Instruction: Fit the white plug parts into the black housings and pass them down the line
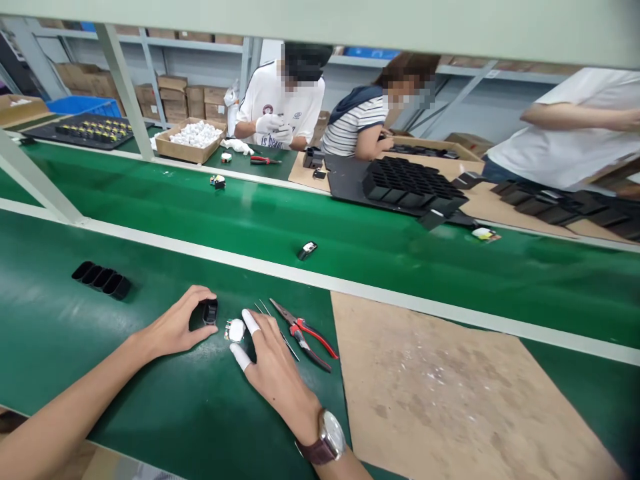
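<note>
My left hand (183, 320) holds a small black plastic case (211, 311) on the green bench, thumb on the near side and fingers on the far side. Just right of the case lies a small circuit board with a white block on top (235, 330). Beside that board my right hand (270, 353) is open, thumb and index finger spread, both tips in white finger covers. No contact between these fingertips and the board is visible. Red-handled pliers (303, 333) lie beyond the right hand, with thin metal tweezers (285, 337) partly hidden behind its fingers.
Several black cases stand in a row (101, 279) at left. A stained cardboard sheet (425, 393) covers the bench at right. Across the green conveyor belt (240, 223), which carries a black case (307, 250), co-workers sit by a block of black cases (410, 183). A slanted post (43, 180) rises at left.
</note>
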A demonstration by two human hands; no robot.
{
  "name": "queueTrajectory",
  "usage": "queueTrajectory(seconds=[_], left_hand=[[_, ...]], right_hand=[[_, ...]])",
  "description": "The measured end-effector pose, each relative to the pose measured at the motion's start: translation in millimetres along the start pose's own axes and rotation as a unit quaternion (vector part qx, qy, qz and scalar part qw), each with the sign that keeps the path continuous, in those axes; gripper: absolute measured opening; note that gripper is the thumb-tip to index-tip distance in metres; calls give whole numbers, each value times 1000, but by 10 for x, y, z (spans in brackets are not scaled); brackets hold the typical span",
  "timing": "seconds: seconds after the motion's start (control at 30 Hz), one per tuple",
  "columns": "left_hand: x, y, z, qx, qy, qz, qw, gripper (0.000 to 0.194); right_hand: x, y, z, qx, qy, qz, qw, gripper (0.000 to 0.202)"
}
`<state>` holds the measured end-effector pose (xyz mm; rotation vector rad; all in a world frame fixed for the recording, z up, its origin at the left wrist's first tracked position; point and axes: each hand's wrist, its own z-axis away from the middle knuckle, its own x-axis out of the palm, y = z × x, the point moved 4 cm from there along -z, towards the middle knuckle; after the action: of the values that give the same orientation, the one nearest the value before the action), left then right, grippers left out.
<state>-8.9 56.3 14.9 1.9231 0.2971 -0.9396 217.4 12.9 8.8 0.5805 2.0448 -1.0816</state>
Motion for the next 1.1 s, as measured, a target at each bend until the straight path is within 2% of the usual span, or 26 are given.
queueTrajectory(seconds=[0.1, 0.17, 0.33, 0.43, 0.53, 0.63, 0.8, 0.87, 0.93, 1.0, 1.1], left_hand=[[-3, -16, 23, -24, -19, 28, 999, 82], [-13, -4, 27, -35, -29, 41, 998, 89], [-31, 45, 37, -58, -45, 59, 996, 92], [-13, 83, 40, -39, -53, 84, 994, 89], [31, 79, 46, -24, -44, 101, 994, 87], [66, 14, 55, -44, -29, 78, 996, 87], [-24, -28, 51, -62, -55, 67, 994, 112], [-89, -12, 41, -65, -76, 72, 992, 116], [-120, 12, 32, -62, -108, 78, 989, 104], [-103, 34, 28, -57, -138, 79, 986, 80], [-33, 54, 28, -54, -137, 70, 987, 51]], right_hand=[[1, 2, 12, -7, 12, 16, 1000, 56], [10, -4, 20, -14, 15, 20, 1000, 53], [-49, -33, 28, -18, 57, 4, 998, 52], [-130, -82, 2, -27, 87, -18, 996, 51], [-195, -123, -26, -38, 104, -33, 993, 54], [-232, -131, -38, -47, 116, -34, 992, 58], [-271, -114, -31, -55, 136, -45, 988, 61], [-277, -112, -23, -54, 139, -53, 987, 62], [-273, -117, -13, -52, 137, -62, 987, 63], [-264, -137, -1, -56, 132, -76, 987, 64], [-243, -204, 16, -90, 112, -102, 984, 67]])
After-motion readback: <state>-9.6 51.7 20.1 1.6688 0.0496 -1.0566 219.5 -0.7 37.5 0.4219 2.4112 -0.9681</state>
